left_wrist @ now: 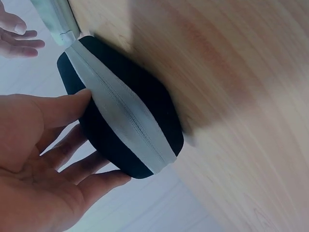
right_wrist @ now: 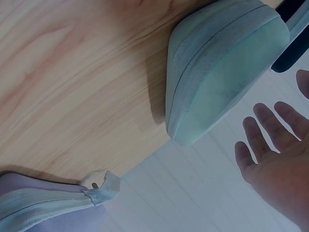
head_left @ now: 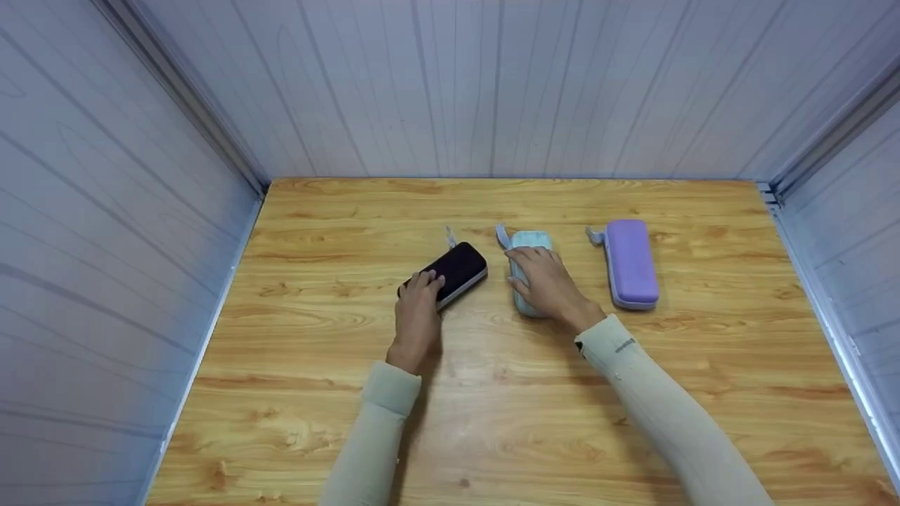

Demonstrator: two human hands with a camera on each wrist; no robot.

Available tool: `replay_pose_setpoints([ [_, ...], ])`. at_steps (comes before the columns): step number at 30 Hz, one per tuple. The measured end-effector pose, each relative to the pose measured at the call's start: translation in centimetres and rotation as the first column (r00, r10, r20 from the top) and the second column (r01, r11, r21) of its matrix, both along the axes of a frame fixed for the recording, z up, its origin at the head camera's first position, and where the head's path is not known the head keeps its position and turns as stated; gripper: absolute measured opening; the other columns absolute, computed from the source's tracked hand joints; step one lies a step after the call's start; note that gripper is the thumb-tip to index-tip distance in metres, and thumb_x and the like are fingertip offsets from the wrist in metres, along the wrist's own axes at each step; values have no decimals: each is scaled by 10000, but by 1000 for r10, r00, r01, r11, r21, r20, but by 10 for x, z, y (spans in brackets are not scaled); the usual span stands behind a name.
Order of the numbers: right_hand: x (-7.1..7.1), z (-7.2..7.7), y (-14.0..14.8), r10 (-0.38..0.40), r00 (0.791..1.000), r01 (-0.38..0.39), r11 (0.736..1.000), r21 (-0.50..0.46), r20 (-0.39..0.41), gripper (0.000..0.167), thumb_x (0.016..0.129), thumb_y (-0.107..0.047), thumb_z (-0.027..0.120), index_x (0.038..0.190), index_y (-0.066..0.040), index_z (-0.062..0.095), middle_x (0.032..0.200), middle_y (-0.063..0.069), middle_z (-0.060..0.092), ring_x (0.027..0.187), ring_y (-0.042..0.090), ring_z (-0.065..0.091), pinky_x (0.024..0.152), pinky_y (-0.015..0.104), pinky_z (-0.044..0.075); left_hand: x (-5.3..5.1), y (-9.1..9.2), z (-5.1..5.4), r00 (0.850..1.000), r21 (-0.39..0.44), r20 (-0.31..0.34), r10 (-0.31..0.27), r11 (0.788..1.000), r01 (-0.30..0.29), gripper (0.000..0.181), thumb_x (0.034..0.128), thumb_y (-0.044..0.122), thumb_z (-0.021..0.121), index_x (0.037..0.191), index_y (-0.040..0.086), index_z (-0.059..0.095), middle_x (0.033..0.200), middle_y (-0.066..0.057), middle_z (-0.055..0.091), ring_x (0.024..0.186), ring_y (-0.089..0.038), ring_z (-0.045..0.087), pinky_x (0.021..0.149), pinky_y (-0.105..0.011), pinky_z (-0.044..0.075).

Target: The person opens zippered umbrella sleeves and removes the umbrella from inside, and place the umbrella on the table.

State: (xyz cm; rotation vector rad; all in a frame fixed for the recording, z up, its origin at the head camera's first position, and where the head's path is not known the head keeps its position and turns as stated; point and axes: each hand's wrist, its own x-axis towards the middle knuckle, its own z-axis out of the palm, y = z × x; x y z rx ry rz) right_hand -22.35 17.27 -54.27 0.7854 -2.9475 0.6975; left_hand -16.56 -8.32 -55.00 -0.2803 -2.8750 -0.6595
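A black case (head_left: 460,266) with a grey zip band lies slanted on the table. My left hand (head_left: 416,320) holds its near left end; in the left wrist view, the thumb of that hand (left_wrist: 43,154) touches the band side of the case (left_wrist: 116,108) and the fingers reach over its top. To the right lies a pale green case (head_left: 532,240), partly covered by my right hand (head_left: 552,284) in the head view. Relaxed, spread fingers of the right hand (right_wrist: 275,159) hover beside the green case (right_wrist: 227,82) in the right wrist view, with a gap between them.
A purple case (head_left: 631,260) with a grey strap (head_left: 595,236) lies right of the green one, also visible as a purple case (right_wrist: 72,217) in the right wrist view. Pale panels (head_left: 457,84) enclose the wooden table (head_left: 316,422) at the back and both sides.
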Motion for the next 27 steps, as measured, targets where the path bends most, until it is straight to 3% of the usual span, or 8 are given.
replay_pose_setpoints([
  [4,0,0,0,2,1000,-2,1000,-9,0,514,1037,-179,693,1499,1,561,1498,200,582,1386,416,509,1164,598,362,0,0,0,1000,-12,22,-1,1000,1,477,944,-227,573,1349,-12,701,1425,-219,633,1401,-456,530,1103,-629,466],
  [11,-2,-1,-2,14,1000,-14,1000,-16,-17,494,1035,-157,691,1486,6,571,1485,192,592,1375,413,516,1159,592,368,-2,0,1,999,-84,-12,-47,995,45,466,951,-234,558,1350,-19,663,1351,-215,638,1355,-470,556,1076,-628,486],
  [17,-3,0,-5,32,999,-33,999,-5,-30,476,1029,-141,700,1466,11,587,1475,186,602,1364,403,532,1172,570,375,-4,0,4,997,-92,43,-69,993,73,506,977,-213,535,1412,13,659,1376,-198,617,1378,-482,529,1071,-657,475],
  [27,-7,-1,-9,71,994,-68,997,36,-78,435,1002,-65,712,1420,11,618,1444,189,629,1334,402,565,1147,553,419,-6,0,6,999,-199,17,-50,979,52,454,967,-107,656,1379,75,709,1378,-144,654,1316,-362,594,979,-493,580],
])
